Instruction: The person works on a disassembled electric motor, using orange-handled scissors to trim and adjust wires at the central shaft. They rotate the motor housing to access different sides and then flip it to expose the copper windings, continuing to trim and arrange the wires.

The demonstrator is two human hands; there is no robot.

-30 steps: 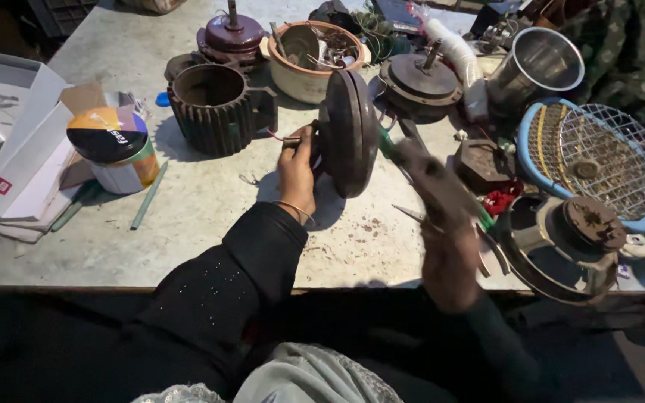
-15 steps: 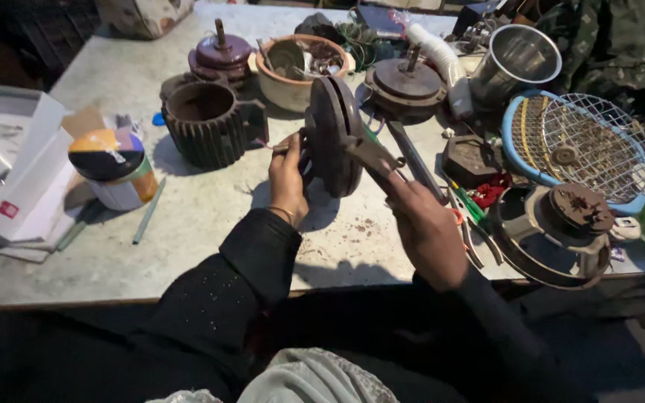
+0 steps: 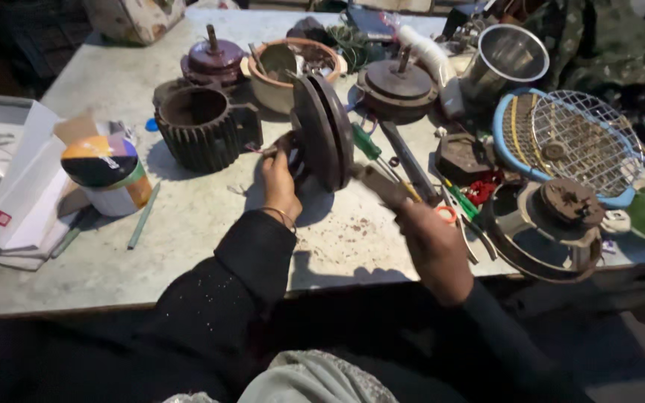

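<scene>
**Desk:** What lay at the left of the bench?

**Photographer:** An open white cardboard box (image 3: 5, 160), then a white tub with a multicoloured lid (image 3: 106, 170) and a thin green stick (image 3: 144, 216) on the pale grey worktop (image 3: 188, 246). Behind them stood a dark ribbed cylindrical metal housing (image 3: 203, 133).

**Desk:** And the hands?

**Photographer:** The left hand (image 3: 281, 179) was closed on the near edge of a dark round metal disc assembly (image 3: 324, 131), which stood on edge on the worktop at centre, just right of the housing. The right hand (image 3: 434, 250) was clenched around the handle of a dark metal tool (image 3: 382, 186), its tip meeting the disc's lower right rim. The tool was blurred, so its kind could not be told.

**Desk:** Further right?

**Photographer:** A green-handled screwdriver (image 3: 371, 148) lay just beside the disc. Beyond sat a blue-rimmed wire fan grille (image 3: 569, 142), a shiny steel cup (image 3: 505, 60) behind it, and a rusty round motor frame (image 3: 546, 224) at the worktop's near edge.
</scene>
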